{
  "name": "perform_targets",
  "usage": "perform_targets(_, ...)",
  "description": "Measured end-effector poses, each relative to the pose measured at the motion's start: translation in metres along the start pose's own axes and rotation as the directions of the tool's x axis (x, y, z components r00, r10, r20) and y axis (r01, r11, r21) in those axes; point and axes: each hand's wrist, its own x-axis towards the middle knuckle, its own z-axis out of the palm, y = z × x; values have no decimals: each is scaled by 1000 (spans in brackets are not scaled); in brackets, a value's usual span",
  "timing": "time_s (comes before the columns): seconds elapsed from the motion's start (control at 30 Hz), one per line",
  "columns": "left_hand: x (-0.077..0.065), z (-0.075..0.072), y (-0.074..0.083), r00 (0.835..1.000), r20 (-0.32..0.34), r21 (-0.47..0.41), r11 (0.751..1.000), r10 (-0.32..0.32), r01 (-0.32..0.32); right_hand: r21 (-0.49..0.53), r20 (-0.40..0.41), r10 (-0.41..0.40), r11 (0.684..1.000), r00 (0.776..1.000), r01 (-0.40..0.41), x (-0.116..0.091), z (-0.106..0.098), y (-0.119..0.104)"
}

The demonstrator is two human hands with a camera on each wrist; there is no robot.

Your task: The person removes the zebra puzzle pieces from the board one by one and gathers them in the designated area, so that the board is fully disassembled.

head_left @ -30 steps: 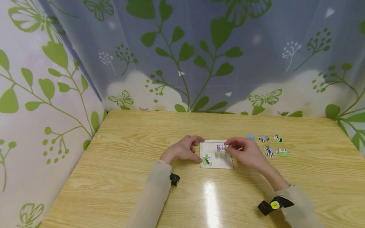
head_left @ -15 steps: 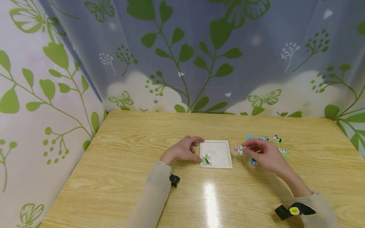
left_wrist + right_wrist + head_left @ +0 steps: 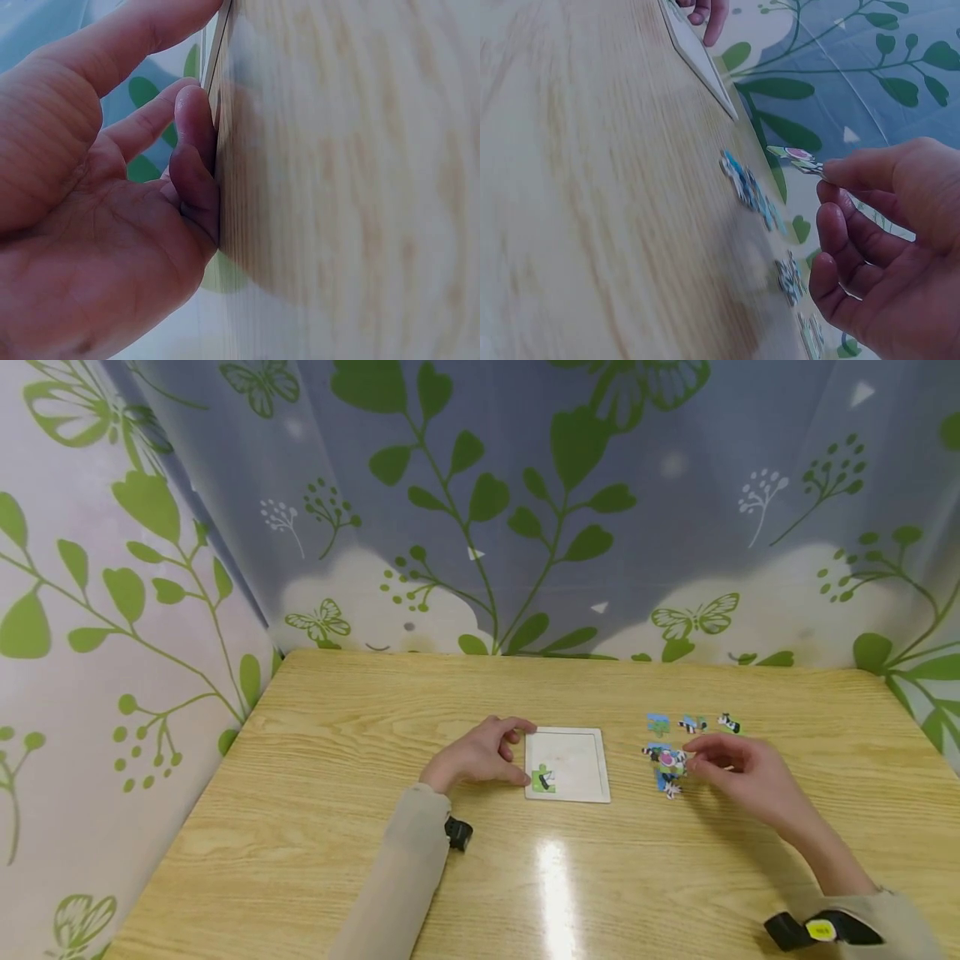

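Observation:
My left hand (image 3: pixel 480 753) holds the left side of a square white puzzle tray (image 3: pixel 573 768), with the thumb near its lower left and the index finger at the upper left corner. One green jigsaw piece (image 3: pixel 543 779) lies in the tray's lower left corner. Between thumb and index finger, my right hand (image 3: pixel 757 777) pinches another jigsaw piece with a pink and green print (image 3: pixel 796 155). In the right wrist view this piece is raised off the table. From the head view it overlaps loose zebra-print pieces (image 3: pixel 668 785), and my hand covers part of that area.
Several loose jigsaw pieces (image 3: pixel 692 724) lie right of the tray, including a blue and green one (image 3: pixel 658 724) and a black-and-white one (image 3: pixel 729 722). The wooden table (image 3: pixel 337 710) meets a leaf-patterned curtain (image 3: pixel 510 527) at the back.
My right hand has carried the pink-printed piece rightward, from above the tray to over the loose pieces. My left hand and the tray have stayed nearly still.

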Motion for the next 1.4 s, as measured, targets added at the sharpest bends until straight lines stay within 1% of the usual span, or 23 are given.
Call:
perform_targets(0.1, 0, 0, 0, 1000, -2, -2, 1000, 0, 0, -11, -1, 10, 1000, 1000, -10, -4, -5, 6)
perform_targets(0.4, -1, 2, -1, 1000, -6, 9, 1000, -1, 1, -111, 22, 10, 994, 1000, -7, -15, -15, 19)
perform_targets(0.57, -1, 2, -1, 1000, 2, 7, 1000, 3, -3, -190, 38, 22, 982, 999, -14, -19, -19, 24)
perform_targets(0.7, -1, 1, -1, 1000, 2, 2, 1000, 3, -3, -252, 50, 53, 967, 997, -39, -20, -21, 27)
perform_targets(0.8, -1, 1, -1, 1000, 2, 3, 1000, 1, -1, -278, 63, 71, 959, 995, -51, -20, -23, 29)
perform_targets(0.93, -1, 0, -1, 1000, 2, 5, 1000, 4, -4, -294, 73, 76, 954, 994, -52, -19, -24, 30)
perform_targets(1.17, 0, 0, 0, 1000, -3, -3, 1000, 3, -3, -324, 46, 76, 944, 996, -57, -18, -23, 32)
perform_targets(1.3, 0, 0, 0, 1000, -5, -9, 1000, 2, -2, -325, 1, 42, 945, 999, -39, -17, -21, 29)
perform_targets(1.4, 0, 0, -1, 1000, -6, -8, 1000, 2, -2, -299, -19, 12, 954, 1000, -17, -15, -18, 22)
